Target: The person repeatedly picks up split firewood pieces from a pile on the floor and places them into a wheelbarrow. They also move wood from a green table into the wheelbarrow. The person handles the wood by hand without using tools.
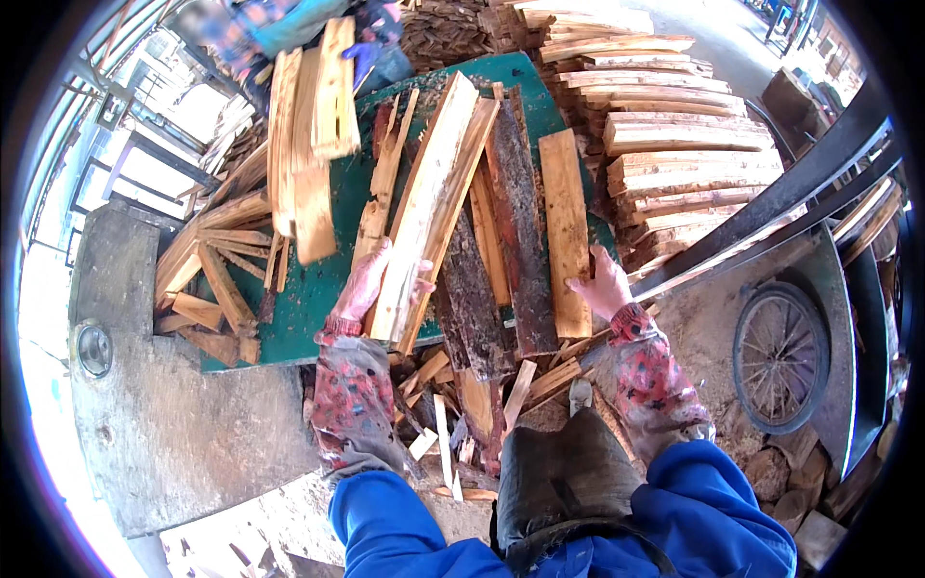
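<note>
A person's bare left hand (364, 281), at the near edge of a dark green, flat-topped bench (301, 313), has its grip closed around the near part of a long, pale, split piece of wood (424, 217). The piece slants away, its far end leaning slightly right. The bare right hand (605, 285) has its grip open, thumb and fingers parted, beside the right edge of a straight, yellowish wooden board (565, 226); whether they touch, I cannot tell. Between the hands lie rough, dark, bark-covered slabs (518, 217).

At far left, another person's purple-gloved hand (362, 62) is against a tall, pale plank (334, 96). Thin, light-brown wood offcuts (229, 289) pile up on the left side. At far right stands a long, neat stack of pale split timber (689, 159); nearer on the right is a dark, spoked wheel (781, 356). Broken wood scraps (445, 433) litter the ground below the bench's near edge.
</note>
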### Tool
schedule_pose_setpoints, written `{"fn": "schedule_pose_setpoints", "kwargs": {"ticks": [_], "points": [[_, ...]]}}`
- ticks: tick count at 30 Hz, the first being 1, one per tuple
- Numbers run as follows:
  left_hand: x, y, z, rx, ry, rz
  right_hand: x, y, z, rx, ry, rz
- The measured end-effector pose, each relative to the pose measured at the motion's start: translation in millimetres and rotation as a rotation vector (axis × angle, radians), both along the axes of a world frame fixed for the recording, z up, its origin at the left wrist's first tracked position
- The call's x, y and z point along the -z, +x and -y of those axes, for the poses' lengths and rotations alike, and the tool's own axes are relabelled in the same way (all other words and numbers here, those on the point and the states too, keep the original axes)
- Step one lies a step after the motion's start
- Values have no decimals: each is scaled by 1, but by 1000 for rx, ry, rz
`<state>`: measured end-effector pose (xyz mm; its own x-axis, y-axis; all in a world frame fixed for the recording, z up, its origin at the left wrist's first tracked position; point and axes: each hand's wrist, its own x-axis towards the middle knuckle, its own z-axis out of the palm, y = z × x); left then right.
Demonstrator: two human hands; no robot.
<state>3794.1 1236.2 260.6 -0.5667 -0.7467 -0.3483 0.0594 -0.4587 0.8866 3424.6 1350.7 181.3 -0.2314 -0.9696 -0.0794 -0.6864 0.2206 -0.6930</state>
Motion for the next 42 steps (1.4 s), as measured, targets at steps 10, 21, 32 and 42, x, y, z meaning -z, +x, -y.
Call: {"fn": "schedule_pose_setpoints", "kwargs": {"ticks": [10,21,32,42], "points": [[10,-6,-50,-299,-836,1065,-6,40,0,-67,-184,110],[90,6,24,-522,-1064,1072,-18,62,8,13,-96,422],[72,-31,-28,-494,-629,537,11,42,19,-55,-147,103],[118,-51,-105,-571,-744,607,-7,45,-35,-181,-81,143]]}}
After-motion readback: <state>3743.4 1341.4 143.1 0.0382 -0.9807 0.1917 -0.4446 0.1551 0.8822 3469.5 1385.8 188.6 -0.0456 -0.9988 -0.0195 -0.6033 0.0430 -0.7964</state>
